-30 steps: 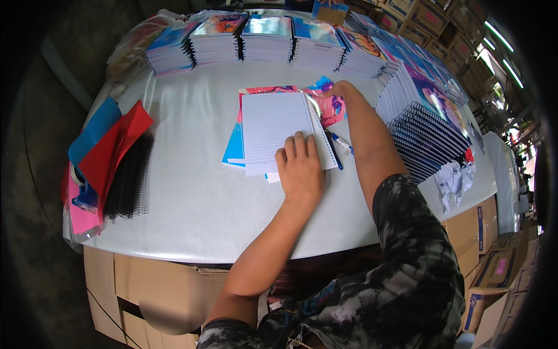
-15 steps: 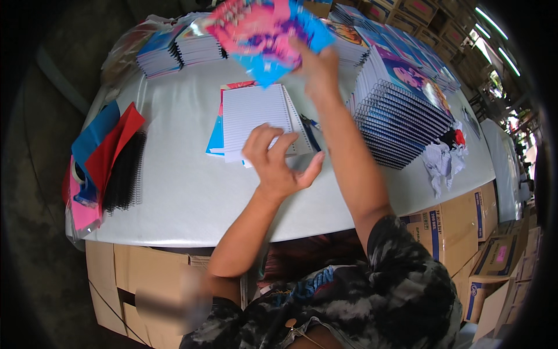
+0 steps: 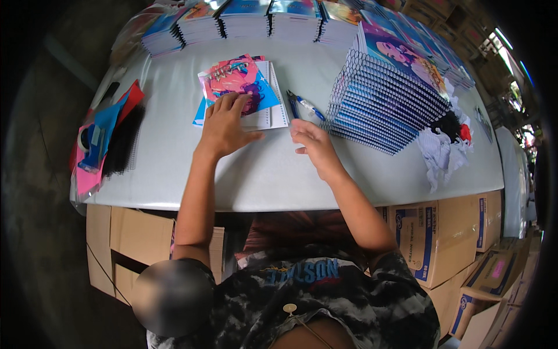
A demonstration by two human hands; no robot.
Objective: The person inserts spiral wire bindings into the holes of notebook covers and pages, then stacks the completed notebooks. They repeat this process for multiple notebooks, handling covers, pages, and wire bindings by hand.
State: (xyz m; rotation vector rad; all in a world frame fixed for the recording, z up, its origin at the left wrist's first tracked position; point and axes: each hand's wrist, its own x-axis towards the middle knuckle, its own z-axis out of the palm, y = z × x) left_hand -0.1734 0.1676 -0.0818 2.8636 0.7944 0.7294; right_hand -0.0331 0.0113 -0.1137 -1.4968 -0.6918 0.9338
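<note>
A pink and blue printed cover (image 3: 220, 79) lies tilted on a small pile of loose lined pages (image 3: 279, 103), with more coloured cover edges showing under it. My left hand (image 3: 225, 127) rests at the lower part of this cover, fingers spread and partly hiding it. Over the table to the right of the pages hovers my right hand (image 3: 314, 143), its fingers loosely bent and nothing in them. Just beyond it lie a blue and white pen (image 3: 311, 109) and a slim dark tool (image 3: 292, 103), whose kind I cannot make out.
A tall stack of spiral notebooks (image 3: 381, 104) stands at the right, beside crumpled paper (image 3: 436, 152). More notebook piles (image 3: 247, 26) line the far edge. At the left are black spiral coils (image 3: 123, 142), coloured sheets (image 3: 135, 93) and a blue tape dispenser (image 3: 93, 148). Cardboard boxes (image 3: 450, 232) stand below.
The printed cover has come down from the far side onto the lined pages, and my right hand has let it go and drawn back nearer. My left hand has moved left onto the cover.
</note>
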